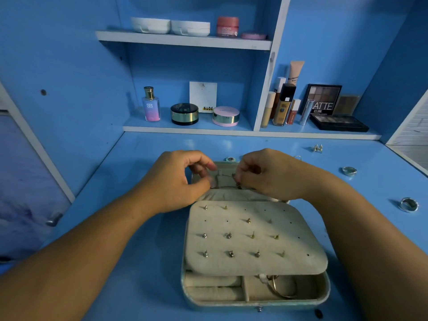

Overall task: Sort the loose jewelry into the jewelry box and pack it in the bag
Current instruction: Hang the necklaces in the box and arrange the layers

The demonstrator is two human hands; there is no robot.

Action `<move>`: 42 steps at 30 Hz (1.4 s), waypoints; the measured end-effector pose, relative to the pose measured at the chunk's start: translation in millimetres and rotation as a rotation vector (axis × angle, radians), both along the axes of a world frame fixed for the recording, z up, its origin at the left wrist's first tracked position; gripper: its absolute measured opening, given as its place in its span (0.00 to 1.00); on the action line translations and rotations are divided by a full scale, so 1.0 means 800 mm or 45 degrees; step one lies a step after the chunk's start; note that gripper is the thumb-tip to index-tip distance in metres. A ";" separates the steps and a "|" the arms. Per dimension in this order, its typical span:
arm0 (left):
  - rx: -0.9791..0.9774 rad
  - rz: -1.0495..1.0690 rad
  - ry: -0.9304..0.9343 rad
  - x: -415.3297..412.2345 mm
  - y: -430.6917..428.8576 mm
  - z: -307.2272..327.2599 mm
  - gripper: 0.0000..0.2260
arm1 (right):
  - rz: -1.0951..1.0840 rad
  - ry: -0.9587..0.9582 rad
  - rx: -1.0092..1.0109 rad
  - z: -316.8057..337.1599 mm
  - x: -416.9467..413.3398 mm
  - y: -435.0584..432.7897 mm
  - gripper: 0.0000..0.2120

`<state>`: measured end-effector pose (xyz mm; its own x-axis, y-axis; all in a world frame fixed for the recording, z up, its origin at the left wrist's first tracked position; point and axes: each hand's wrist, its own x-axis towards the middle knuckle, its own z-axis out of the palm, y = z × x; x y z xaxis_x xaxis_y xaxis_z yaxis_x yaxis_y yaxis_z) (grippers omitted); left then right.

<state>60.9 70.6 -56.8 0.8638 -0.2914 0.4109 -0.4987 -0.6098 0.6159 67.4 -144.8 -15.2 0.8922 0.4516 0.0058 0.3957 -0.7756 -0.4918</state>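
Left hand (183, 179) and right hand (266, 174) sit close together over the far half of the open jewelry box (254, 305), fingers curled in. Each seems to pinch one end of a thin chain (225, 186) between thumb and fingertips, though the exact contact is too small to make out. The chain runs crosswise, left to right, in the short gap between the two hands, lying just over the padded inside of the lid (231, 196). My reading is that it is being fastened or tucked into the lid, so the move depends on keeping that long axis level across the lid while both ends are set down.

Nearer the person, the earring panel (254, 242) lies folded over the tray, with studs in many of its holes. Under its near edge a compartment holds a hoop-like piece (283, 290).

Still loose on the blue desk (139, 172) are a pair of sparkly earrings (317, 148) and two silver rings, the far ring (349, 170) and the near ring (408, 205). All lie to the right of the box, so the right hand is the nearer one for them. No bag shows in this view, and the packing step looks some way off.
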 end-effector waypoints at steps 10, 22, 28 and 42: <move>0.093 -0.143 0.082 0.004 -0.005 -0.006 0.10 | 0.231 0.321 0.608 0.006 -0.008 0.009 0.14; -0.187 0.152 0.125 0.008 -0.007 -0.010 0.06 | -0.226 -0.046 0.482 -0.021 0.022 0.012 0.04; -0.087 0.386 0.026 0.009 -0.010 -0.015 0.09 | -0.197 -0.222 0.190 -0.028 0.030 0.022 0.02; 0.532 0.143 0.072 0.007 0.002 -0.003 0.16 | -0.179 -0.344 0.141 -0.034 0.048 0.022 0.02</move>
<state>66.4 72.3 -59.0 0.9174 -0.3257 0.2285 -0.3877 -0.8609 0.3295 105.4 -126.9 -42.7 0.9055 0.3070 0.2931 0.4159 -0.7795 -0.4684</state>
